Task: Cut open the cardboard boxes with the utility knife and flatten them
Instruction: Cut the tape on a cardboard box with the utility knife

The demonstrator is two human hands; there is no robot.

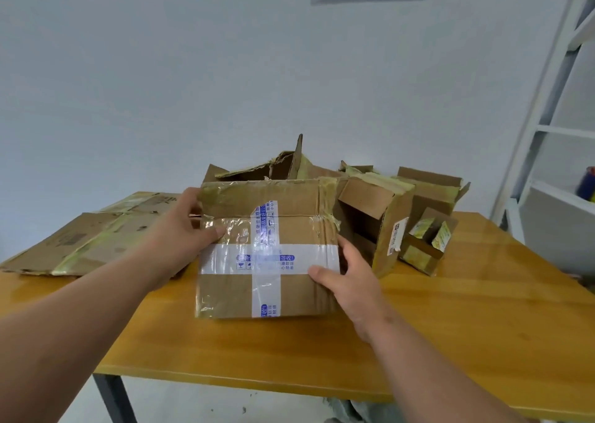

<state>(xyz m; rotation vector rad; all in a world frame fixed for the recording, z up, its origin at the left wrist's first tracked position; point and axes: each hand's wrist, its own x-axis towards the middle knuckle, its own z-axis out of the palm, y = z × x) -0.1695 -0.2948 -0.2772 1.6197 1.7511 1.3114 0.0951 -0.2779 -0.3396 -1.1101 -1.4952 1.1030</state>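
Observation:
A brown cardboard box crossed with white printed tape stands on the wooden table, its taped face tilted toward me. My left hand grips the box's upper left edge, thumb lying on the clear tape. My right hand holds the lower right edge, thumb pressed on the white tape band. No utility knife is visible in either hand or on the table.
A flattened cardboard sheet lies at the table's left. Behind and right of the held box stand several opened boxes, one small with yellow tape. A white metal shelf frame rises at the right.

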